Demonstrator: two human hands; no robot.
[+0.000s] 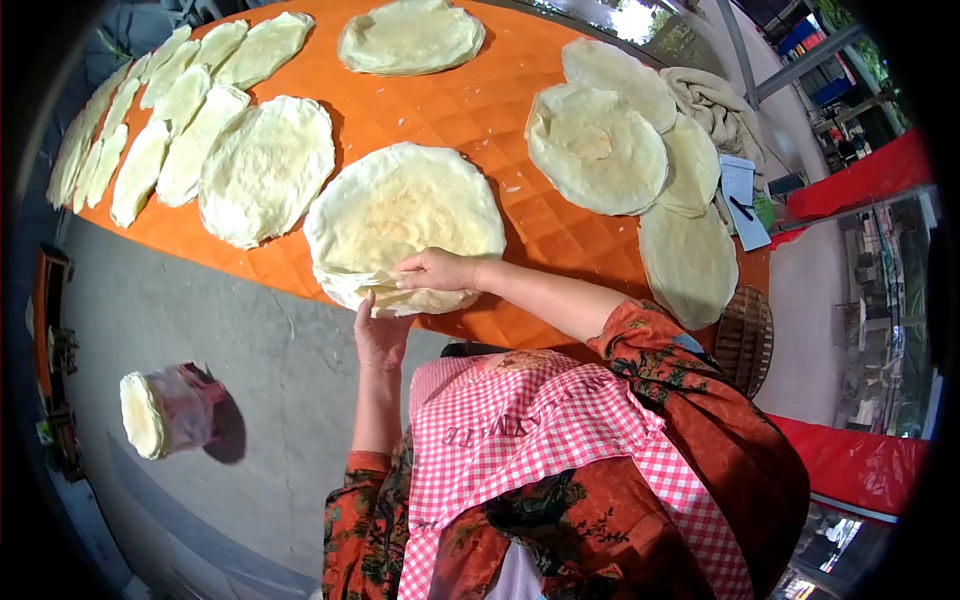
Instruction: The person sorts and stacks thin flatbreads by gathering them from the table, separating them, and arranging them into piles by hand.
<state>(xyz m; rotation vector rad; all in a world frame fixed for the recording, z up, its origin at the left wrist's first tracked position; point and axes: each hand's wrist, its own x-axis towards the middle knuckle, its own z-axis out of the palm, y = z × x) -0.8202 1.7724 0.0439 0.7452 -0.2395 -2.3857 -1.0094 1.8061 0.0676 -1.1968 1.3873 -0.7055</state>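
A stack of thin, pale round flatbreads (405,205) lies at the near edge of the orange-covered table (520,250). Its near rim is lifted and folded back in layers. My right hand (440,270) reaches across from the right, fingers closed on this folded rim. My left hand (382,335) is below the rim at the table edge, thumb up against the flatbread layers and the other fingers mostly hidden beneath. How many layers each hand holds cannot be made out.
More flatbread stacks lie to the left (268,170), at the far side (410,38) and on the right (597,150). A folded cloth (710,105), a blue notepad (738,185) with a pen, and a wicker basket (745,340) are at right. A flatbread-topped stool (185,408) stands on the floor.
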